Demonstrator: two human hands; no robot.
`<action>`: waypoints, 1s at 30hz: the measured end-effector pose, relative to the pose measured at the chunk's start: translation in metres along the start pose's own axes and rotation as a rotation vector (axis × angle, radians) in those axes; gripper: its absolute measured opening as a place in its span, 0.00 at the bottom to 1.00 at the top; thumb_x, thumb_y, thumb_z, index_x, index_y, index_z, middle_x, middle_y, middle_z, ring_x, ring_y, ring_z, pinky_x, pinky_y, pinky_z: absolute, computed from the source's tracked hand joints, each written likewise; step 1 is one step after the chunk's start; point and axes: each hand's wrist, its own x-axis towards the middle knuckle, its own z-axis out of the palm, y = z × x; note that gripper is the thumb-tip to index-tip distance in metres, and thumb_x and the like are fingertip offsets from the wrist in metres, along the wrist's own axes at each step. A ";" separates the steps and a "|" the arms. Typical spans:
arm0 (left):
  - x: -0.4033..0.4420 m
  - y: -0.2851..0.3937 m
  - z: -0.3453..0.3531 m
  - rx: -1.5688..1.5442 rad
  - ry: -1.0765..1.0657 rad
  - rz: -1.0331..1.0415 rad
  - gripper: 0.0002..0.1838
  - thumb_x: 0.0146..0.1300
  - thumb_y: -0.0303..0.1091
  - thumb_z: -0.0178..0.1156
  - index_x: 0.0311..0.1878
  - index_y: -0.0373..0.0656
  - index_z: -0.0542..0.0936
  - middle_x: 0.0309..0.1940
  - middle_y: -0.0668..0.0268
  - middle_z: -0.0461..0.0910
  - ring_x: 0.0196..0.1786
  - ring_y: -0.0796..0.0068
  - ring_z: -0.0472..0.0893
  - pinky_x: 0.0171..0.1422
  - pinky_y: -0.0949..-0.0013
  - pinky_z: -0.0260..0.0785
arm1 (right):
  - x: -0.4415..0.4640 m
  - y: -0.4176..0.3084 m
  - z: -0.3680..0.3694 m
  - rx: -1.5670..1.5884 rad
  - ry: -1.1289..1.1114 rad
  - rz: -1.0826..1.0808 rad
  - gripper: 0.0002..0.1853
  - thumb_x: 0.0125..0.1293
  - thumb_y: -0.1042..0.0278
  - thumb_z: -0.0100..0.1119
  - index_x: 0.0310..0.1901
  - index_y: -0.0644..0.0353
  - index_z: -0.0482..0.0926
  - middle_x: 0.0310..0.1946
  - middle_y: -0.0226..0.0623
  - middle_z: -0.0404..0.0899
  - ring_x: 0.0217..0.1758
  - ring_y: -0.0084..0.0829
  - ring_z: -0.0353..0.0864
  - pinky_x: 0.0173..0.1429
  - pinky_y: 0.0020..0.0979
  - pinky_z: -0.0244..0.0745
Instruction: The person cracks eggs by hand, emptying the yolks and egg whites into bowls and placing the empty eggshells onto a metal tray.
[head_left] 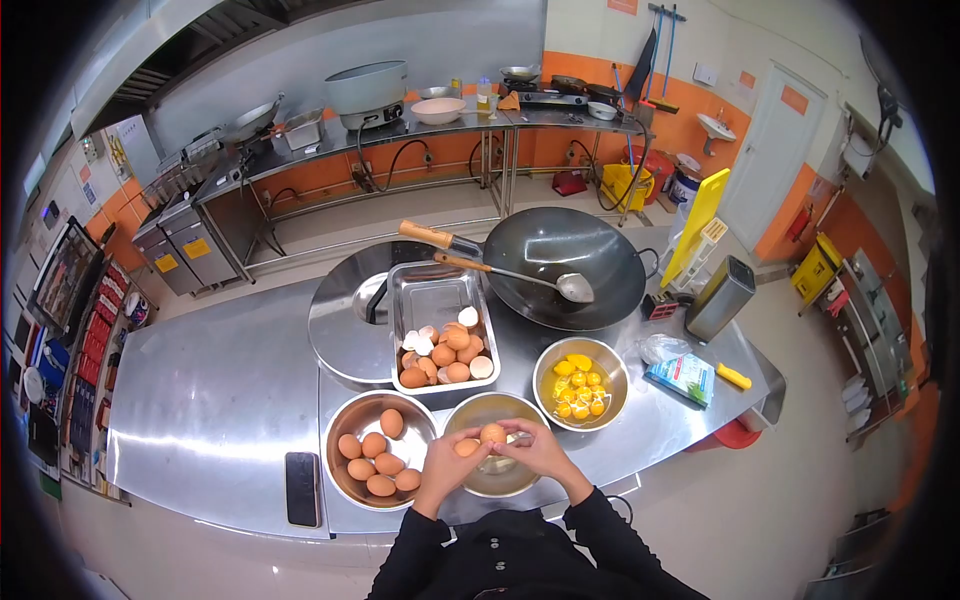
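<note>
Steel table (210, 420) | left hand (448, 464), right hand (537, 450) together over middle bowl (487, 408) | pinching egg (493, 434)

Bright, fairly even indoor light lays a white glare streak across the left of the metal surface (215, 420) and small highlights in the wok (560, 255), while the fisheye view bends lines toward its dark, rounded edges, where detail softens, the middle staying reasonably sharp.
</note>
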 end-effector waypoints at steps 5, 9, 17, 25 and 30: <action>-0.004 0.010 0.005 0.228 0.083 0.068 0.22 0.51 0.49 0.68 0.45 0.46 0.85 0.33 0.56 0.85 0.36 0.55 0.84 0.42 0.61 0.77 | -0.002 0.001 0.008 -0.243 0.113 -0.095 0.23 0.56 0.63 0.70 0.51 0.66 0.80 0.43 0.40 0.84 0.36 0.25 0.85 0.41 0.24 0.80; -0.006 0.012 0.007 0.284 0.117 0.050 0.21 0.50 0.51 0.68 0.44 0.49 0.86 0.30 0.56 0.84 0.34 0.54 0.84 0.40 0.59 0.77 | -0.003 -0.001 0.010 -0.377 0.151 -0.113 0.22 0.55 0.63 0.69 0.50 0.65 0.81 0.40 0.42 0.85 0.34 0.29 0.86 0.40 0.26 0.80; -0.005 0.010 0.009 0.359 0.151 0.053 0.22 0.49 0.52 0.68 0.45 0.51 0.86 0.25 0.55 0.83 0.30 0.54 0.83 0.36 0.58 0.77 | 0.000 0.011 0.008 -0.303 0.143 -0.083 0.24 0.56 0.63 0.69 0.53 0.65 0.80 0.39 0.42 0.85 0.33 0.27 0.85 0.41 0.25 0.80; -0.006 0.008 0.007 0.352 0.114 0.034 0.22 0.48 0.52 0.68 0.45 0.51 0.86 0.25 0.55 0.83 0.31 0.55 0.84 0.37 0.59 0.77 | -0.001 0.010 0.010 -0.251 0.138 -0.075 0.23 0.56 0.64 0.69 0.52 0.66 0.80 0.38 0.41 0.86 0.34 0.25 0.86 0.41 0.24 0.80; -0.006 0.011 0.006 0.352 0.124 0.045 0.22 0.47 0.51 0.68 0.44 0.51 0.86 0.27 0.55 0.83 0.31 0.54 0.83 0.37 0.59 0.77 | -0.001 0.009 0.011 -0.296 0.138 -0.109 0.22 0.57 0.69 0.68 0.53 0.69 0.78 0.39 0.39 0.85 0.35 0.21 0.84 0.42 0.22 0.80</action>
